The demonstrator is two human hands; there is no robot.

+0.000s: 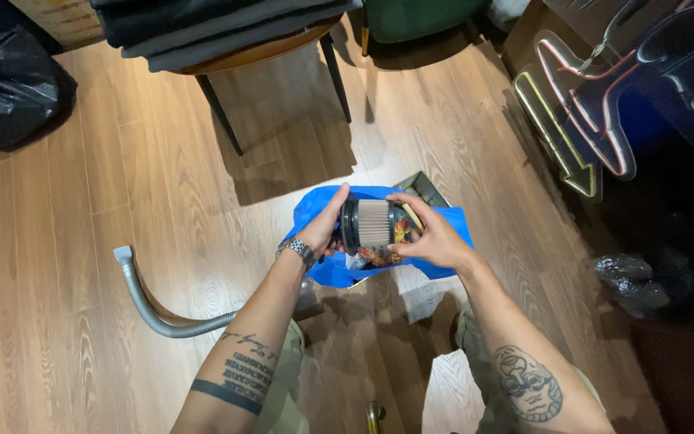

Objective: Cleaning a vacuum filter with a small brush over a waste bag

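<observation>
Two tattooed forearms nearest the lens, reaching forward over bent knees in olive trousers. Left hand (320, 231), watch (296, 251) on the wrist, clasped on the black end cap of a cylinder filter (373, 223); right hand (431, 237) cupped on the opposite end, fingers curled over the top. Both grips closed on the filter, held sideways in the air just above a blue bag (327, 269) lining a grey bin (423, 186) on the wooden floor (82, 265). Pleated pale band round the middle, black rings at each end. Judged light and fairly stiff at the caps, pleats thin and easily crushed or torn, likely dusty and apt to shed; best held by the hard end rings, as now, not by the pleats. Colourful scraps visible in the bag below, kind unclear. Count: one filter, one blue bag, one bin, two hands, one watch. Also one ribbed grey hose (154, 309) curving on the floor to the left, one chair (275, 48) draped with dark cloth behind, one black sack (6, 88) at far left, one arrow-shaped neon sign (576, 153) leaning at right.
</observation>
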